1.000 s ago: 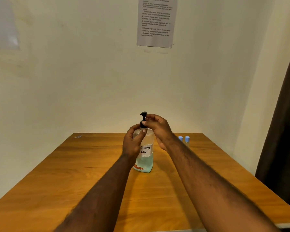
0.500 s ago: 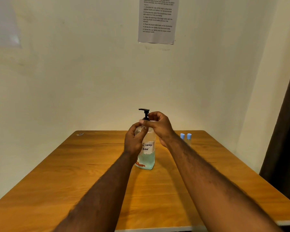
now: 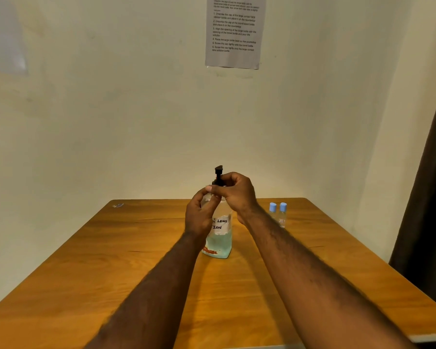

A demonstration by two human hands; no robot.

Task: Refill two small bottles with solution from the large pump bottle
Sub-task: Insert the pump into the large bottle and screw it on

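Note:
The large clear pump bottle [image 3: 220, 239], partly filled with pale blue liquid and bearing a white handwritten label, stands upright on the wooden table [image 3: 136, 260] at its middle. My left hand [image 3: 199, 217] wraps the bottle's shoulder and upper body. My right hand [image 3: 235, 191] pinches the black pump head [image 3: 218, 173] at its collar. Two small clear bottles [image 3: 278, 213] with light blue caps stand side by side to the right, near the table's back edge, capped and untouched.
A printed instruction sheet [image 3: 234, 31] hangs on the wall above. A small scrap [image 3: 118, 205] lies at the table's back left corner. A dark curtain [image 3: 428, 197] hangs at the right. The table's front edge is near the bottom of the view.
The pump nozzle has turned: it pointed left half a second ago and now points away. Both hands stay on the bottle and the pump collar.

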